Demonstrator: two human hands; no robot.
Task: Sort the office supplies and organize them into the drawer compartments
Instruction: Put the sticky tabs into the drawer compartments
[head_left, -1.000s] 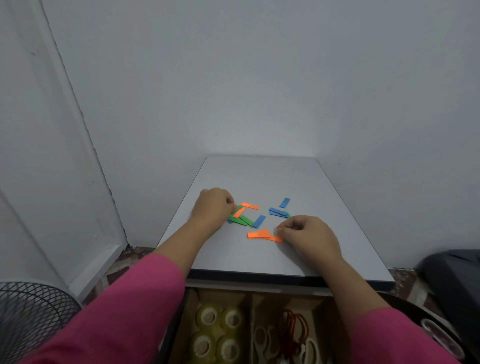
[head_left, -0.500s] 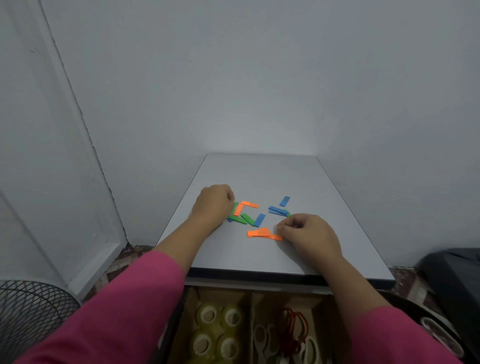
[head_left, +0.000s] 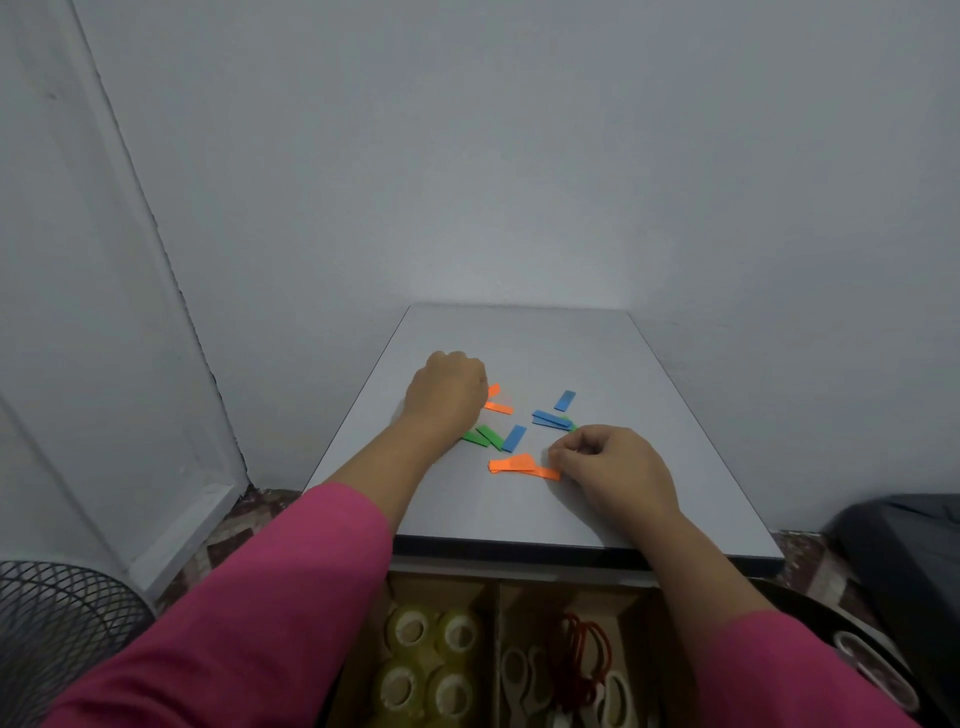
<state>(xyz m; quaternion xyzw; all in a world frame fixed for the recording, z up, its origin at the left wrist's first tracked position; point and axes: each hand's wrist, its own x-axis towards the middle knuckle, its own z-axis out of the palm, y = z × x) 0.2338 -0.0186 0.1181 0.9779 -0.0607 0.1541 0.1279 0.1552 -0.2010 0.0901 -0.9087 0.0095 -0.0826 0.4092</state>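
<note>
Several paper strips are lying scattered on the grey table (head_left: 519, 514), all placed here relative to the orange stack (head_left: 511, 463) near its middle. That stack is lying with its long axis running left to right. Just right of it, the right hand (head_left: 613, 470) is resting with fingers curled, pinching at the stack's right end; what exactly is between the fingertips is too small to tell. Beyond the stack, a blue strip (head_left: 514, 438) is pointing away and slightly right, beside green strips (head_left: 483, 436). Farther right, blue strips (head_left: 550, 420) are lying crosswise. Far left of the stack, the left hand (head_left: 447, 397) is curled knuckles-up over two orange strips (head_left: 497, 407), partly hiding them; its grip cannot be told. Nearer than the stack, the drawer (head_left: 493, 592) is showing tape rolls (head_left: 428, 662) and scissors (head_left: 519, 670), cut off by the frame's edge.
</note>
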